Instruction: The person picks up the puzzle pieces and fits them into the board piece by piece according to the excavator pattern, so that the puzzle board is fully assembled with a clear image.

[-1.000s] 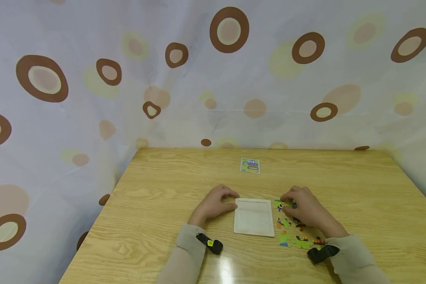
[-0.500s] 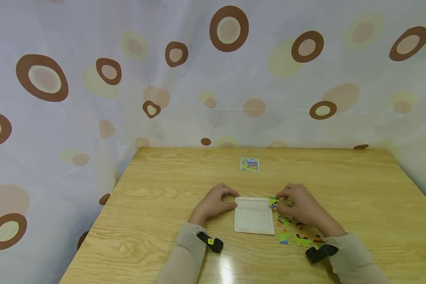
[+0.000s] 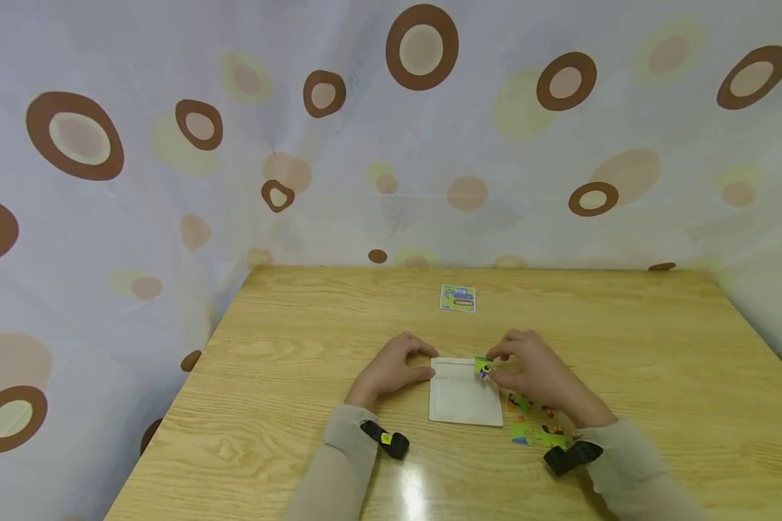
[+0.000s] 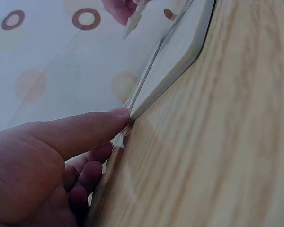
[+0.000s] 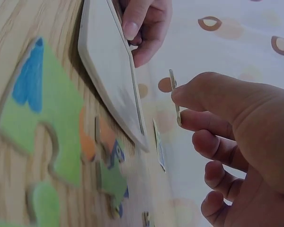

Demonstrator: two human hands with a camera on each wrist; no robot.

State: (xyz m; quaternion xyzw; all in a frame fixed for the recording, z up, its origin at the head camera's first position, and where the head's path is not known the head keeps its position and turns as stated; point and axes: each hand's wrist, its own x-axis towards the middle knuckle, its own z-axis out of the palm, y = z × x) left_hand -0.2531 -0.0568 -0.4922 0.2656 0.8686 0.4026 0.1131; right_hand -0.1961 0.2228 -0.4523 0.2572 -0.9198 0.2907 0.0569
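Table [image 3: 287, 340]: wood-grained (spotted cloth [image 3: 345, 224] behind)
Left hand [image 3: 391, 370]: spread, touches tray [image 3: 461, 405]
Right hand [image 3: 531, 367]: pinches piece [image 3: 481, 367] over tray

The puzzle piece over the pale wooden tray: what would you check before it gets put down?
1. Grip: ok. The right hand pinches the puzzle piece between thumb and finger.
2. Tray steadied: ok, it seems. The left hand touches the left edge of the tray.
3. Piece set down: not ok. It is held in the air, above the tray's far right part.
4. Picture card showing: ok. It lies picture side up beyond the tray.
5. Loose pieces outside the tray: ok for those in sight; the right hand may hide others.
6. Right corner for this piece: cannot tell.
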